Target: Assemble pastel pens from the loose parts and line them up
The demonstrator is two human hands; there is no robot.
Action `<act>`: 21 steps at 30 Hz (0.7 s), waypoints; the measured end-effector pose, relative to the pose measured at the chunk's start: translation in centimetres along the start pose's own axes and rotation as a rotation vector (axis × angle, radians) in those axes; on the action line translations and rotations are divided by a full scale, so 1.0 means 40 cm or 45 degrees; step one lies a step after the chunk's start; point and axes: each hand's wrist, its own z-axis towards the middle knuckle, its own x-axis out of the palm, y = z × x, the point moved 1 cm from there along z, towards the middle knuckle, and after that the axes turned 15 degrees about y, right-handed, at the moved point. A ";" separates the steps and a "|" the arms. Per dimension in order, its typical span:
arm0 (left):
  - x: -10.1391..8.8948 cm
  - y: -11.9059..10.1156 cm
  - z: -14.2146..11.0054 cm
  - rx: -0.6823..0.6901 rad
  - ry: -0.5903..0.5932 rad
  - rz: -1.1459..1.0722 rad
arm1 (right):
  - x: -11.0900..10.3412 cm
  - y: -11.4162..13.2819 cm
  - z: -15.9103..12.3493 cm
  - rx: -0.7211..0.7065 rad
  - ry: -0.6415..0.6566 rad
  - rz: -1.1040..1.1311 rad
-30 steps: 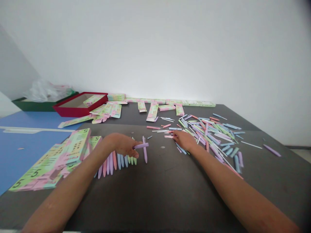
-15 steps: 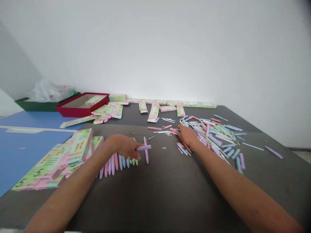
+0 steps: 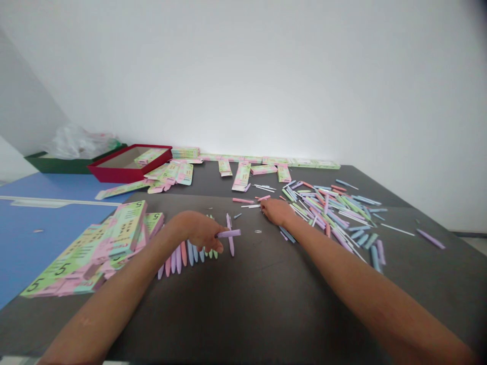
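My left hand (image 3: 203,230) is closed on a purple pen barrel (image 3: 230,233), which sticks out to the right from between thumb and fingers. Beneath that hand lies a row of assembled pens (image 3: 178,258) in purple, pink, blue and green. A single purple pen (image 3: 230,242) rests just right of the hand, partly crossed by the held barrel. My right hand (image 3: 274,210) reaches down to the table with fingers pinched together, beside white refills (image 3: 251,206) and pink pen parts (image 3: 242,201). What its fingertips hold, if anything, is hidden.
Right of my right hand spreads a heap of loose pen parts (image 3: 335,208). Pastel pen boxes (image 3: 127,228) are stacked at left, and more line the wall. A red box lid (image 3: 117,175) and a green tray (image 3: 57,165) with plastic bags stand at back left.
My right hand has moved left, from the edge of the heap towards the refills and pink parts. My left hand has stayed nearly still with the purple barrel.
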 end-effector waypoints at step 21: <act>0.005 -0.014 -0.011 0.050 0.026 -0.021 | 0.055 0.114 -0.218 -0.088 0.024 0.418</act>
